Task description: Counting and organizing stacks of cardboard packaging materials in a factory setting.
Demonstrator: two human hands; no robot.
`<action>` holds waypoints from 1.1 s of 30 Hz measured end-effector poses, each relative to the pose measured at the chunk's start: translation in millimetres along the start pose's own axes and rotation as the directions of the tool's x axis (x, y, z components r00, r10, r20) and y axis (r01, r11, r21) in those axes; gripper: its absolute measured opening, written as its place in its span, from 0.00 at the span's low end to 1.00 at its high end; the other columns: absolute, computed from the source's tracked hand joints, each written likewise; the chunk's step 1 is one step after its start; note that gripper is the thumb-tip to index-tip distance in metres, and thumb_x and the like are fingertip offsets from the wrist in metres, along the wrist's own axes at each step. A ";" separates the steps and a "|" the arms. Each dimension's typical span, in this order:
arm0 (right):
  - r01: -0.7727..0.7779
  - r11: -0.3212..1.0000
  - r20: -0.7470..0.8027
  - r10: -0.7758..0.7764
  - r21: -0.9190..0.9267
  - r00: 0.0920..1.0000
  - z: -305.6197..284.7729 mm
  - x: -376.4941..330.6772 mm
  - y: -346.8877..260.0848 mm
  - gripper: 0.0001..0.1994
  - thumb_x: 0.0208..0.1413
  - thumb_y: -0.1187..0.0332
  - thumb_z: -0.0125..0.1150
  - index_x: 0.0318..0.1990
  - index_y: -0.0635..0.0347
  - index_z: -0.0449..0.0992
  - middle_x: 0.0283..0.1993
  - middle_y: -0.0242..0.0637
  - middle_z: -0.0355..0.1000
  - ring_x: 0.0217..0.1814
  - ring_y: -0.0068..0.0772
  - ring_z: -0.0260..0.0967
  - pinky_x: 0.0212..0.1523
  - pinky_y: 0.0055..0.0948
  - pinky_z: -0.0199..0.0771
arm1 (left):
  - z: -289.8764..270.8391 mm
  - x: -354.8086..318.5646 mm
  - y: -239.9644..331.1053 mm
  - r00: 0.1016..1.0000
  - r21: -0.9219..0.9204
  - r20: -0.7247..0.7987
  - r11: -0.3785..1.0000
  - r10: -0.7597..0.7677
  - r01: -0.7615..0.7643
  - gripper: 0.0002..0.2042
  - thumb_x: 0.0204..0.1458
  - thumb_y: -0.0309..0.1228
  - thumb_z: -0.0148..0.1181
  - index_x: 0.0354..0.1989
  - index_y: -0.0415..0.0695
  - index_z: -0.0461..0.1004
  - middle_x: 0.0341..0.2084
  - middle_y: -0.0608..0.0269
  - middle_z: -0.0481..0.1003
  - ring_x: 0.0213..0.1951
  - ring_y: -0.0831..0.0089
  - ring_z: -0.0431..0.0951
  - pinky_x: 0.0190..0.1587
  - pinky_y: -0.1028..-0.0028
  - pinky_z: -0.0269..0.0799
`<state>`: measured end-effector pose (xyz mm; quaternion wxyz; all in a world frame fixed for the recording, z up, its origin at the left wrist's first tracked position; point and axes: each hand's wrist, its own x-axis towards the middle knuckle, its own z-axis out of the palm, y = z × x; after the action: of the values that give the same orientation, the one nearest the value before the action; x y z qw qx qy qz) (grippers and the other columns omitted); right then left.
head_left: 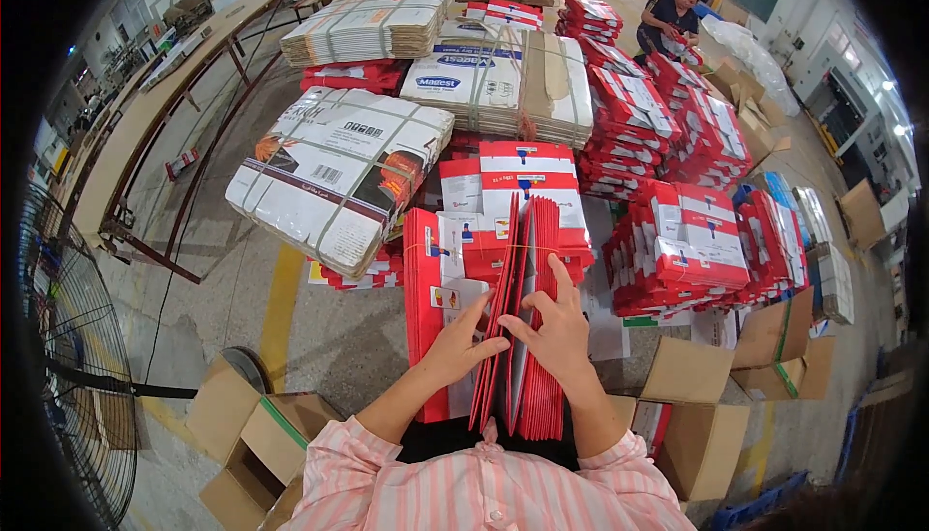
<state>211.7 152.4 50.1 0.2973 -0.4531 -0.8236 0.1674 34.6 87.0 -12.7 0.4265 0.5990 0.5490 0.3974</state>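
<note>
Upright in front of me stands a bundle of red flat-folded cartons [544,318], fanned apart by a gap along its middle. My left hand [463,345] grips the thinner left section, its thumb at the edges beside the gap. Around the thicker right section curls my right hand [555,330], thumb at the gap and fingers over the outer side. A thin band seems to cross the top of the bundle. Left of it rests another red and white carton bundle [422,280], and just beyond lies a banded stack of red and white cartons [527,183].
Large strapped bundles of white flat cartons [339,173] rise ahead on the left. Tall red carton stacks [677,241] fill the right. Open cardboard boxes [692,415] flank me. A fan [77,367] and a long table [184,76] are at left. Another person [668,23] works far right.
</note>
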 end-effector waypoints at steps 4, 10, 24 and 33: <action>0.010 1.000 -0.005 -0.010 -0.001 1.000 -1.0 0.1 -2.7 0.13 0.42 0.65 0.73 0.31 0.58 0.75 0.69 0.51 0.55 0.60 0.55 0.65 0.51 0.42 0.72 | 1.0 1.1 -8.4 1.000 -0.019 -0.012 1.000 0.014 -0.014 0.40 0.55 0.49 0.59 0.70 0.39 0.50 0.62 0.39 0.60 0.59 0.53 0.67 0.58 0.63 0.65; 0.004 0.995 -0.039 -0.001 0.098 0.999 3.1 -2.3 4.4 0.13 0.41 0.78 0.61 0.37 0.57 0.73 0.68 0.52 0.56 0.60 0.58 0.64 0.51 0.41 0.72 | 0.1 0.2 -14.8 1.000 -0.057 -0.020 0.998 0.003 -0.004 0.38 0.56 0.46 0.59 0.70 0.41 0.50 0.60 0.43 0.63 0.55 0.58 0.70 0.54 0.66 0.69; 0.006 1.000 -0.015 -0.006 -0.014 1.000 0.6 -3.8 3.3 0.05 0.45 0.75 0.60 0.31 0.57 0.76 0.69 0.52 0.55 0.57 0.56 0.65 0.48 0.44 0.73 | -3.2 1.5 -3.8 0.998 -0.184 0.022 0.981 -0.063 0.066 0.37 0.55 0.40 0.63 0.70 0.43 0.52 0.47 0.54 0.69 0.44 0.70 0.72 0.46 0.70 0.71; -0.042 0.999 -0.038 0.043 0.014 0.998 3.0 -3.5 -2.8 0.16 0.40 0.72 0.65 0.39 0.57 0.69 0.68 0.52 0.55 0.59 0.57 0.64 0.47 0.45 0.74 | 0.7 0.8 -9.3 0.999 -0.171 0.015 0.984 -0.046 0.048 0.36 0.57 0.41 0.60 0.70 0.43 0.51 0.48 0.54 0.69 0.44 0.69 0.72 0.48 0.70 0.70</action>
<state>209.3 147.9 48.2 0.3124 -0.4715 -0.8069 0.1706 32.4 88.0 -21.8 0.4887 0.5493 0.5243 0.4296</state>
